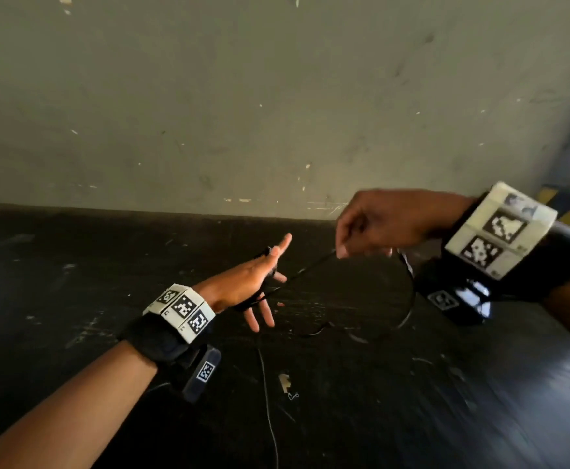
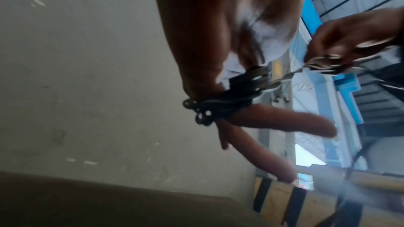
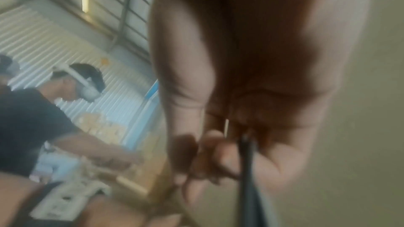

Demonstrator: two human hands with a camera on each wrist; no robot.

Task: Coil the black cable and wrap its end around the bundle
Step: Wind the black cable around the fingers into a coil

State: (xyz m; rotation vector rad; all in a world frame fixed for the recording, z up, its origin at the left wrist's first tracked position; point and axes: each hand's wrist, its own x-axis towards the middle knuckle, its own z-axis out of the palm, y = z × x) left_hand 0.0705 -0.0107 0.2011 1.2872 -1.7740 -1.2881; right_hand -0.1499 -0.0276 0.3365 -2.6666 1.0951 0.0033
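My left hand point(image 1: 243, 286) is nearest, at seven o'clock, fingers straight and spread with the cable point(image 2: 227, 99) looped round them as a small bundle. My right hand point(image 1: 378, 225), at three o'clock, pinches the taut strand. It looks thin, black, light and limp, probably slippery; I'd grip close to the bundle. Slack trails over the dark table point(image 1: 74, 265).

We record a black cable point(image 1: 305, 267), a black, white-scuffed table surface point(image 1: 412, 418), a grey-green speckled wall point(image 1: 277, 96), white wrist blocks point(image 1: 179, 310) bearing black-and-white square codes, and a black-and-yellow striped barrier point(image 2: 282, 201).
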